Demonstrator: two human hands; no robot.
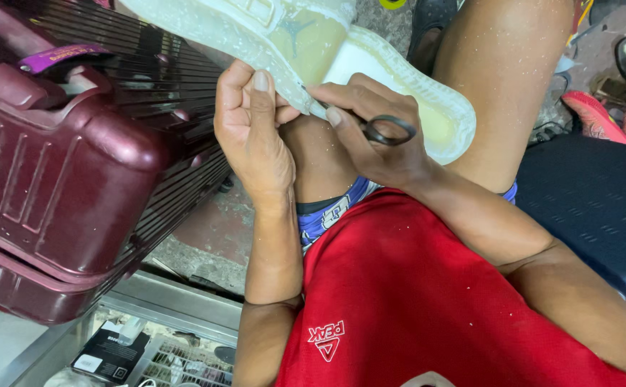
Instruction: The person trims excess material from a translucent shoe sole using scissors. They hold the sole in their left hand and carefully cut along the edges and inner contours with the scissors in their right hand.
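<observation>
From the head camera, your left hand (250,129) pinches the near edge of the sole (370,64), thumb and fingers closed on the rim. The sole, pale and translucent, lies across your bare knee (503,64), stretching from the far left to the right. Your right hand (374,132) grips black scissors (388,130), fingers closed through and around the handle loop, with the blades meeting the sole's edge just beside your left thumb. A maroon suitcase (62,165) stands at the left, near your left hand. A red shirt (399,301) fills the near part. Sandals (614,107) lie at the far right.
</observation>
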